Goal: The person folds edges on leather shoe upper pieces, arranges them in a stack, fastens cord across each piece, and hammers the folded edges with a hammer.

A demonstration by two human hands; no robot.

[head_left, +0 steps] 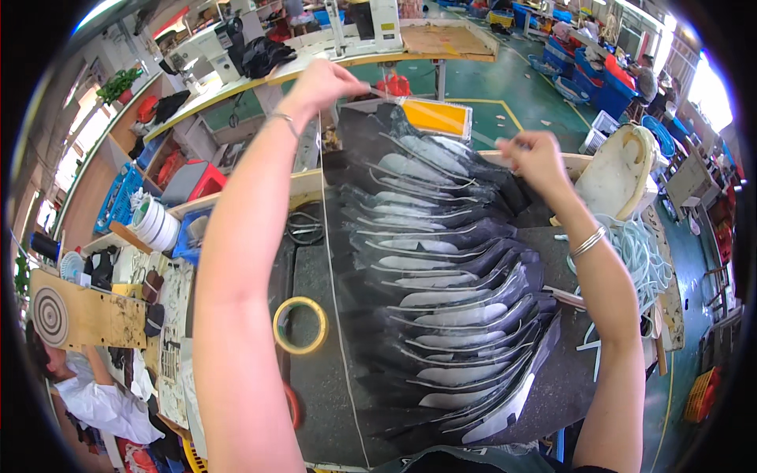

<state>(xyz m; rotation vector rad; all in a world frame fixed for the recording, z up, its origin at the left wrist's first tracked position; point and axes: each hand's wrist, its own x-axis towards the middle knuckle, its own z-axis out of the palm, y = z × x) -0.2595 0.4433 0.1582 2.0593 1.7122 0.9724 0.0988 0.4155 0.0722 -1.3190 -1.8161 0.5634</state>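
My left hand [327, 85] is raised at the far end of the bench, fingers pinched. To the right, my right hand [538, 162] is also pinched. A thin, pale, see-through strip [479, 135] stretches between them, its ends hard to make out. Below lie many overlapping black pieces [394, 229], fanned in a long row, with grey-white patches and pale curved edges. A white string [331, 268] runs down along their left side. Left of it rests a yellow tape roll [300, 325] on the dark bench top [315, 394], beside my left forearm.
A yellow-orange tray [435, 118] stands beyond the pieces. Right of my right hand are a cream-coloured basin-like form [619, 169] and tangled pale-blue cord [635, 256]. Scissors [303, 229] lie left. Another bench [441, 55] holds machines; a co-worker [98, 398] sits at the left.
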